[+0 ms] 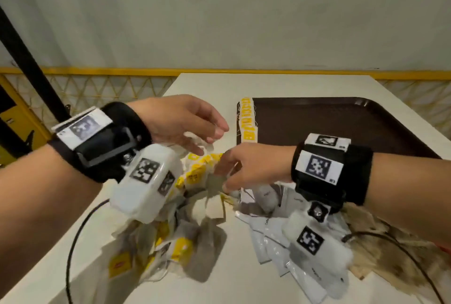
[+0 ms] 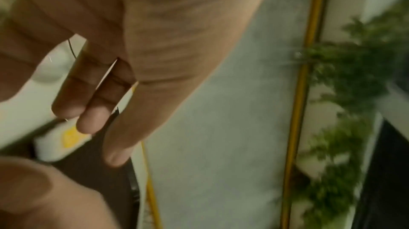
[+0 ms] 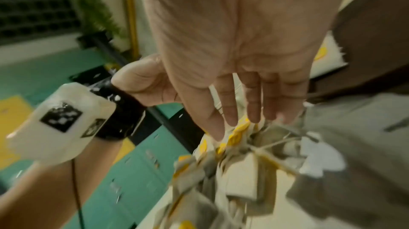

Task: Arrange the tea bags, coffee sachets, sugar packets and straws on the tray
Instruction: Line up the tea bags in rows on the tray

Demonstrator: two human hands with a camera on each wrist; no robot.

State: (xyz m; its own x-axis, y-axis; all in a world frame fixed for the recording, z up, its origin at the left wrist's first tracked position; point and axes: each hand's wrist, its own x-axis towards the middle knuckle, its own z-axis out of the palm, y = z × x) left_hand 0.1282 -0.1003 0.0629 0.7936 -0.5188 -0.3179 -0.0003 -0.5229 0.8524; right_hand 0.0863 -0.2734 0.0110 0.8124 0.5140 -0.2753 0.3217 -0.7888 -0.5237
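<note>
Partly hidden tea bags (image 1: 195,176), blurred fingers (image 3: 230,110)

A plain white rectangular table (image 1: 210,84) carries everything. At its far right lies a dark brown plastic tray (image 1: 341,118). On the near left of the table sits a loose pile of tea bags with yellow paper tags (image 1: 185,235). To its right lies a heap of white sachets (image 1: 275,240), and at the near right edge, a spread of brown paper packets (image 1: 380,250). A thin black cable (image 1: 78,235) lies across the near left corner.
</note>
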